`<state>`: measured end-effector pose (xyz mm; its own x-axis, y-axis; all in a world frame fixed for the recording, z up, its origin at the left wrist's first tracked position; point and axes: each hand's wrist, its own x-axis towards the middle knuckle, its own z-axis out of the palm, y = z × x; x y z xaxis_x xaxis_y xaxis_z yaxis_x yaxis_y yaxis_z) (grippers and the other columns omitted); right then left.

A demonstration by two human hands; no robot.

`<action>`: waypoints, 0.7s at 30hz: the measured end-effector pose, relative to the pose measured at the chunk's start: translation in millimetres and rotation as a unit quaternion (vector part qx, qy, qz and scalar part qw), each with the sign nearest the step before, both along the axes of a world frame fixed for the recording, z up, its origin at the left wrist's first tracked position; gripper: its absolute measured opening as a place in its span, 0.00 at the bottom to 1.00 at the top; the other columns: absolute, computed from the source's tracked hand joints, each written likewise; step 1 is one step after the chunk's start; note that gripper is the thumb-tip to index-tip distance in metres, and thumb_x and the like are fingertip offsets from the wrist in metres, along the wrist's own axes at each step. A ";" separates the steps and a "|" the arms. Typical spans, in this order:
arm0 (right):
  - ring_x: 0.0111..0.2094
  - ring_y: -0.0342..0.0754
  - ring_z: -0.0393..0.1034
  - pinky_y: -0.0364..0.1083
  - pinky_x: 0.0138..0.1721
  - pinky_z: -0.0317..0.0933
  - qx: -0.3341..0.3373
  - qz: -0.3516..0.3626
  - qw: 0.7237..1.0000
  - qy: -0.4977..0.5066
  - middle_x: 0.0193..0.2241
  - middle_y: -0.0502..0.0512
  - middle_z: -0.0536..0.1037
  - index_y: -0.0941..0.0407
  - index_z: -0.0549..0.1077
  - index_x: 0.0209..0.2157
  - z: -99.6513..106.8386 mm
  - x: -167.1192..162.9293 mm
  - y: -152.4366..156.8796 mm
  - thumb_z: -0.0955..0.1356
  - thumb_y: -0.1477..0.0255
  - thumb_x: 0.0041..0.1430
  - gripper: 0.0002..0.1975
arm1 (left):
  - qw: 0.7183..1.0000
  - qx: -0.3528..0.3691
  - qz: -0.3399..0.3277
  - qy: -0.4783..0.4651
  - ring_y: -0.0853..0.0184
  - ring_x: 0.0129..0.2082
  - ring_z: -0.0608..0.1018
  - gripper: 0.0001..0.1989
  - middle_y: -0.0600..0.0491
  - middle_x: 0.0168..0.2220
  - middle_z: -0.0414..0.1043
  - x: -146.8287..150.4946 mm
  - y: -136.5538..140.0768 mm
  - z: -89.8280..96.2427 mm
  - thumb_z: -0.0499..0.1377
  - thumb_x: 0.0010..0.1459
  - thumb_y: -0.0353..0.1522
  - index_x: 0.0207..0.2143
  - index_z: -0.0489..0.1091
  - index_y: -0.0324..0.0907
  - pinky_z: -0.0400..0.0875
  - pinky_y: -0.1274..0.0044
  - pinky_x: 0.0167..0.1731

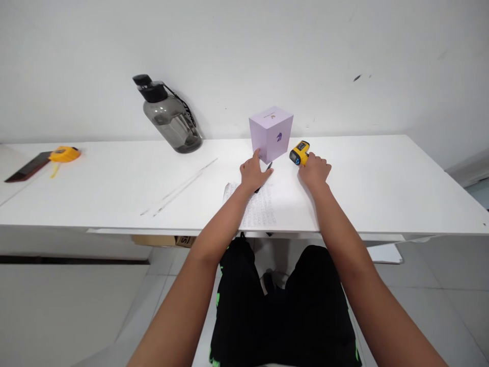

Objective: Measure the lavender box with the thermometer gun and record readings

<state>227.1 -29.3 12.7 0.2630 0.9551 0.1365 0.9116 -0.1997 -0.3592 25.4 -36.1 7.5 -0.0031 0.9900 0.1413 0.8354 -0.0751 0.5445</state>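
Observation:
My right hand [315, 169] is wrapped round the handle of a yellow and black infrared thermometer [300, 152], its small screen side facing me. To its left, my left hand [252, 173] rests with fingers apart, one fingertip at the lower left of a pale purple box [278, 140]. The box stands against the wall and has a dark purple emblem on its front. A black pen [270, 165] lies partly hidden under my left hand. Beneath my left forearm is a sheet of handwritten paper [263, 210].
A grey see-through water bottle [173, 122] with a black lid stands left of the box. At the far left lie a yellow tape measure [65, 154] and a dark flat blade-like piece [28, 167]. The white table's front edge [126, 228] runs above my knees.

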 end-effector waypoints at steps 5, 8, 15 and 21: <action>0.57 0.66 0.66 0.65 0.58 0.55 0.071 -0.008 0.990 0.121 0.54 0.71 0.74 0.59 0.58 0.65 6.1 -6.5 -2.5 0.66 0.72 0.57 0.34 | 1.000 -0.002 0.003 0.008 0.51 0.67 0.65 0.44 0.43 0.66 0.65 0.0 -0.5 1.4 0.59 0.58 0.44 0.72 0.46 0.45 0.52 0.59 0.66; 0.56 0.59 0.68 0.60 0.58 0.60 0.167 -0.007 0.936 0.309 0.55 0.64 0.74 0.54 0.60 0.63 9.9 -9.1 -1.5 0.66 0.65 0.60 0.30 | 1.000 -0.006 0.007 0.010 0.52 0.68 0.64 0.43 0.43 0.66 0.66 0.4 -0.4 2.5 0.59 0.59 0.44 0.72 0.46 0.46 0.51 0.60 0.67; 0.25 0.41 0.67 0.40 0.25 0.65 0.160 0.077 0.654 0.735 0.26 0.45 0.72 0.52 0.66 0.36 16.3 -19.5 -3.2 0.72 0.59 0.53 0.16 | 1.000 -0.011 0.009 0.009 0.53 0.68 0.63 0.43 0.44 0.67 0.65 -1.0 4.4 -1.8 0.59 0.60 0.43 0.72 0.45 0.45 0.52 0.61 0.67; 0.27 0.41 0.68 0.41 0.27 0.68 0.060 0.074 0.583 0.807 0.30 0.47 0.75 0.53 0.68 0.35 17.4 -34.3 -8.6 0.72 0.65 0.50 0.13 | 1.000 -0.009 0.017 0.013 0.52 0.68 0.65 0.43 0.44 0.66 0.66 -0.7 4.8 -1.8 0.60 0.59 0.43 0.72 0.46 0.46 0.53 0.61 0.66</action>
